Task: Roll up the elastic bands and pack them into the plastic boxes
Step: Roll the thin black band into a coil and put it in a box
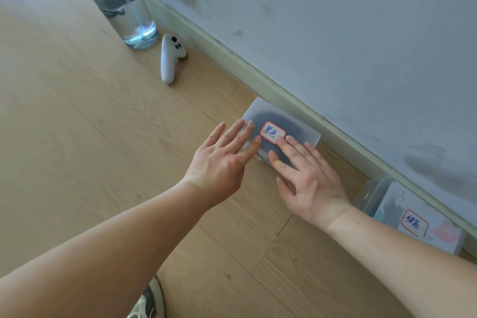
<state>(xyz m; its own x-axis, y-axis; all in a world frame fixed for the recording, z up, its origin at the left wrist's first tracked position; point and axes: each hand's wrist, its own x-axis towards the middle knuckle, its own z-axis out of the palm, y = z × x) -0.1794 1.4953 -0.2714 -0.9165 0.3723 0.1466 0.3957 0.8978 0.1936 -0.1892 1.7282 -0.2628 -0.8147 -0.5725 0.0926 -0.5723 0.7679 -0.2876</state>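
Note:
A frosted plastic box (pixel 291 121) lies on the wooden floor against the baseboard, lid down, with a red-bordered label on top. Dark contents show dimly through the lid; I cannot make out single bands. My left hand (pixel 224 160) lies flat with straight fingers on the box's left end. My right hand (pixel 307 175) presses flat on its near right part, fingertips beside the label. A second frosted box (pixel 438 227) with a similar label and pink and dark contents sits at the lower right by the wall.
A clear water bottle (pixel 121 5) stands at the top left near the wall. A white handheld controller (pixel 169 58) lies beside it. The baseboard (pixel 258 77) runs diagonally behind the boxes. A shoe tip (pixel 148 302) shows at the bottom edge.

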